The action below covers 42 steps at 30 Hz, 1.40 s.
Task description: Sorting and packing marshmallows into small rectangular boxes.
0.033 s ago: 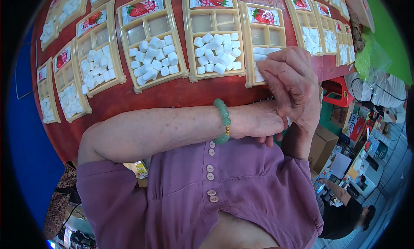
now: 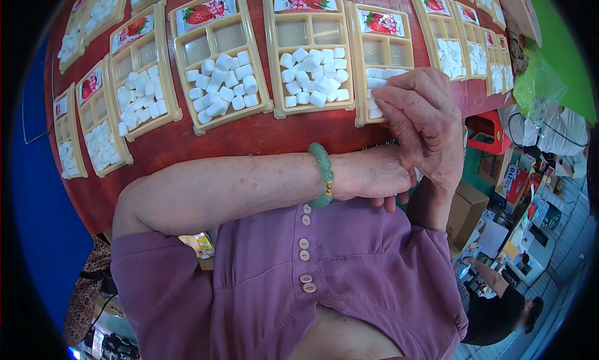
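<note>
My left hand (image 2: 377, 176) lies across my front, its wrist in a green bead bracelet (image 2: 322, 173). Its fingers curl inward, partly hidden behind the other hand, and a small whitish bit shows beside them. Just above it, my right hand (image 2: 427, 120) is closed with the fingertips drawn together. These reach over the near edge of a cream plastic tray (image 2: 364, 113); whether anything is pinched there cannot be seen. White marshmallow-like pieces (image 2: 375, 78) fill that tray's large compartment, partly covered by the hand. A strawberry-print packet (image 2: 380, 23) sits in its far compartment, beyond two small ones.
Similar filled trays, such as one cream tray (image 2: 279, 107) beside it, stand in rows on the red table (image 2: 206, 138). A red stool (image 2: 490, 132) and a cardboard box (image 2: 469, 213) are to the right. Farther off at lower right is a person in black (image 2: 502, 313).
</note>
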Available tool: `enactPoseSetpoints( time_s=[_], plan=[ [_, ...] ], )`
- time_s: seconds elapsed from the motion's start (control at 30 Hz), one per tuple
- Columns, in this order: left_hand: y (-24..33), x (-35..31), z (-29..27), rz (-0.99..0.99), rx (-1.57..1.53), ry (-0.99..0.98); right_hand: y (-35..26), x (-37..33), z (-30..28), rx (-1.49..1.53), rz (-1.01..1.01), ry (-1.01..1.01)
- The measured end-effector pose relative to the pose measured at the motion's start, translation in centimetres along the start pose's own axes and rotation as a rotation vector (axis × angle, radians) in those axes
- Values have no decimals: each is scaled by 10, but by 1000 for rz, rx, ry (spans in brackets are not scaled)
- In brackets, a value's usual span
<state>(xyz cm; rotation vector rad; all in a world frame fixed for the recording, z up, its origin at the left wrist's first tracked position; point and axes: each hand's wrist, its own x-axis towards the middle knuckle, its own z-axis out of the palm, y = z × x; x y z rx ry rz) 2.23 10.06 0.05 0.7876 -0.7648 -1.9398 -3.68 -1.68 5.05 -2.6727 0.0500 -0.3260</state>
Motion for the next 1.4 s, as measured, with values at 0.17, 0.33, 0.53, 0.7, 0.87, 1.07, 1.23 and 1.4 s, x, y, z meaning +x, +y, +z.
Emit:
enactPoseSetpoints(
  time_s=[0.17,0.33,0.53,0.7,0.87,1.07,1.23,1.4],
  plan=[
    [3,-4,0,-67,-104,-6,2,-10,-9,125,77,88],
    [-4,-2,0,-58,-127,-3,9,-19,-5,186,126,168],
    [-5,0,-3,-59,78,-80,15,-33,4,-104,-16,-137],
    [10,-10,0,-216,53,-227,20,-31,5,-335,-64,-259],
    [19,-13,4,-215,86,-263,20,-30,9,-357,-83,-226],
    [47,-27,15,-37,-40,-90,28,-27,11,-316,-93,-152],
    [82,-72,4,330,138,257,27,-30,10,-356,-87,-151],
    [71,-128,-23,752,252,794,22,-33,13,-298,-35,-120]
  ],
)
